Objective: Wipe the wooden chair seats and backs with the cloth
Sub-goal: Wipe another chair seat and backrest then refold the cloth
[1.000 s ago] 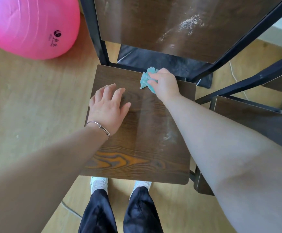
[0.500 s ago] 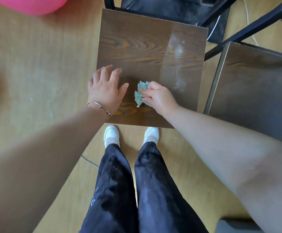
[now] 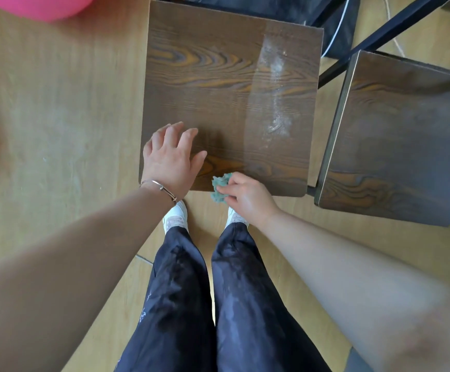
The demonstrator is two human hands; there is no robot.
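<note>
A dark wooden chair seat fills the upper middle of the head view. A streak of white dust runs down its right side. My right hand pinches a crumpled teal cloth at the seat's front edge, with the cloth half over the edge. My left hand rests on the seat's front left corner with fingers spread; it wears a thin bracelet. A second wooden chair seat stands close on the right. The chair backs are out of view.
Black metal chair frame bars cross the top right above a dark bag and a white cable. A pink exercise ball lies at the top left on the light wood floor. My legs and white shoes stand just before the seat.
My right hand has dragged the cloth from the back of the seat toward me to its front edge. My left hand slid back to the front left corner. The view tilted downward.
</note>
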